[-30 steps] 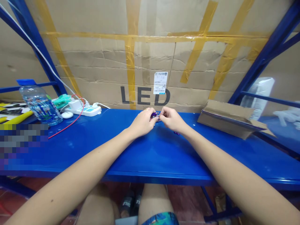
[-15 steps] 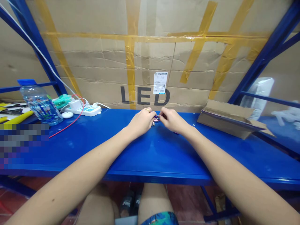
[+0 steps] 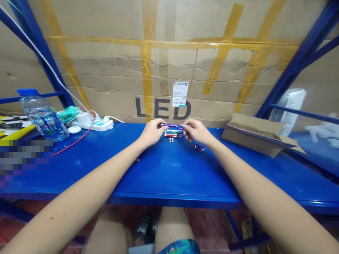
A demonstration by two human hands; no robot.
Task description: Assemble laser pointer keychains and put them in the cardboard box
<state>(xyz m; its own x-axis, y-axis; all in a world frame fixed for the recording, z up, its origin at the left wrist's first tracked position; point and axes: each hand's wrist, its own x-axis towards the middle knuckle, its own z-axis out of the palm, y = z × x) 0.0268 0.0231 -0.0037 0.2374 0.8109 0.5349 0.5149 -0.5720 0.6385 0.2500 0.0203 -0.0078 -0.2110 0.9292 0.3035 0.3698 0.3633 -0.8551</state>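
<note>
My left hand [image 3: 152, 131] and my right hand [image 3: 195, 130] hold a thin purple stick-like item [image 3: 169, 125] between them, one at each end, fingers pinched. Just below it, a small row of similar coloured sticks [image 3: 173, 133] lies on the blue shelf [image 3: 172, 169]. Small silvery pieces [image 3: 171, 140] sit in front of that row. A purple clip [image 3: 199, 147] lies on the shelf under my right wrist. A dark small item [image 3: 138, 159] peeks out beside my left forearm.
A flat cardboard box [image 3: 258, 135] lies at the right. At the left stand a water bottle [image 3: 42, 116], a white power strip [image 3: 96, 123] with a red wire [image 3: 76, 141], and a white mouse-like object [image 3: 74, 129]. A taped cardboard wall marked LED [image 3: 162, 108] closes the back.
My hands have drawn apart and lifted slightly, showing the purple stick held between them and the row of coloured sticks and small pieces below.
</note>
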